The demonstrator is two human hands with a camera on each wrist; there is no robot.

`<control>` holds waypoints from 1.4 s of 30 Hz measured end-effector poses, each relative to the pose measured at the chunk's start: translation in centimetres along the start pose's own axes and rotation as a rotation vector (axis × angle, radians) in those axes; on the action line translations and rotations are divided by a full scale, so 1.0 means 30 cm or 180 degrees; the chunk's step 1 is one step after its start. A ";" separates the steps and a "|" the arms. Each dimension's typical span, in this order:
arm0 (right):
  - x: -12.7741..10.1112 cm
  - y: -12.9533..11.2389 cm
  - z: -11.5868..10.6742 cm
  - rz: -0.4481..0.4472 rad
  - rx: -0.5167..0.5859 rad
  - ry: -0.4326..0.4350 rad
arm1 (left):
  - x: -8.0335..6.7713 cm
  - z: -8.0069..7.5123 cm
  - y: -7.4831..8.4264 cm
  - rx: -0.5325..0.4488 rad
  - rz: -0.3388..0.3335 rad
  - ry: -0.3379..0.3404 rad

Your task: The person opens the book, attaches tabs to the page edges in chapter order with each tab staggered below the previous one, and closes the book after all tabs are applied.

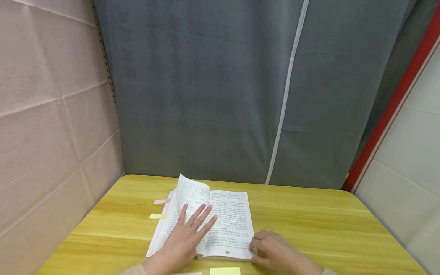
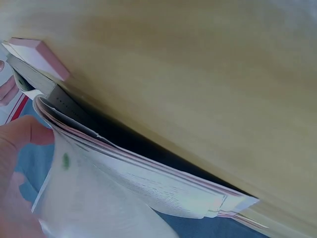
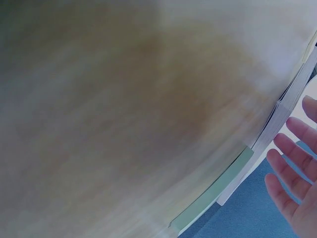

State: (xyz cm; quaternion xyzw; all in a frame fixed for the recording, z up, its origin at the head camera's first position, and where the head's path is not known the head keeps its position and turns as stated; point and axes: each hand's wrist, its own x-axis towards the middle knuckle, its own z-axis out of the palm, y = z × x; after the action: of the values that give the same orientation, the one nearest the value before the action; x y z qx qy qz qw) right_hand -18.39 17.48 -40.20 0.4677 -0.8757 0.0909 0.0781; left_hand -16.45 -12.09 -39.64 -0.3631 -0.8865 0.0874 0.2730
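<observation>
Head view gives the whole layout: an open book (image 1: 209, 219) lies on the yellow table (image 1: 309, 217), near its front edge and left of centre. My left hand (image 1: 185, 238) rests flat on the left-hand page, fingers (image 1: 201, 215) straight and fanned apart, reaching toward the spine. A page near the gutter stands curled up past my fingertips. My right hand (image 1: 275, 252) sits at the book's lower right corner, fingers bent and touching the edge of the page block; whether they actually pinch a leaf I cannot tell from here. Two note tabs, one pink (image 1: 161, 201) and one yellow (image 1: 158, 215), stick out from the book's left side, and a yellow pad (image 1: 225, 271) lies at the table's front edge between my wrists. A grey curtain (image 1: 223, 91) hangs behind the table.

Left wrist view shows what the head camera misses: the book's page edges (image 2: 148, 173) seen from the side, several leaves lifted in a loose arc, and a pink sticky pad (image 2: 39, 57) beside them. Only part of a finger of my left hand (image 2: 22, 136) shows here, touching the curled pages.

Right wrist view is blurred, mostly table (image 3: 124, 109). It does show my right hand (image 3: 297, 178) with fingers (image 3: 292, 158) straight and slightly apart, just beside the page block (image 3: 277, 129), and a pale green strip (image 3: 213, 196) along the table's edge.
</observation>
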 end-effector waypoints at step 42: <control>-0.001 -0.005 -0.006 0.0029 0.0028 0.0009 | 0.053 0.010 0.048 -0.0725 -0.0405 -0.0639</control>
State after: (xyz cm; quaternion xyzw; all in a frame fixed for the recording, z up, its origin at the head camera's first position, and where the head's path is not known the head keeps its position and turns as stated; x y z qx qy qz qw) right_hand -18.22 17.47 -40.03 0.4639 -0.8773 0.0958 0.0769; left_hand -16.68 -9.94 -39.73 -0.3242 -0.9348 0.0047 0.1451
